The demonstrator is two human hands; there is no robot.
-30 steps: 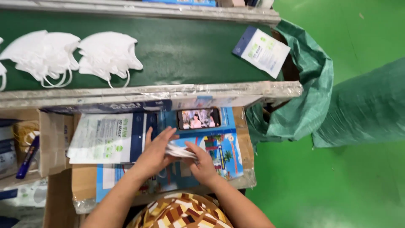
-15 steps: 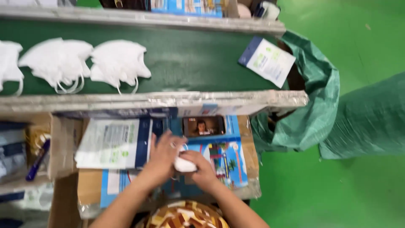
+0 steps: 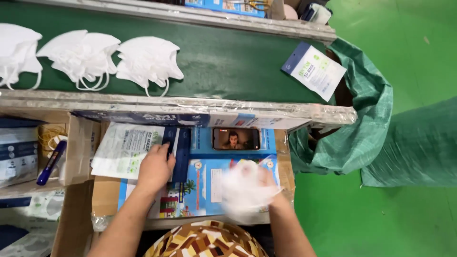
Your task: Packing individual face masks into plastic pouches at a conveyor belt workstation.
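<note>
The hands have parted — the left hand (image 3: 154, 167) now reaches onto the stack of printed pouches (image 3: 124, 150), fingers flat, grip open, while the right hand (image 3: 266, 185) keeps a closed grip on the blurred white mask (image 3: 245, 190) over the desk (image 3: 209, 188).

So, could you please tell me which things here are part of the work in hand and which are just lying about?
In hand:
- white mask, blurred, in right hand
- pouch stack under left hand

Lying about:
- phone
- blue marker
- green sack
</note>
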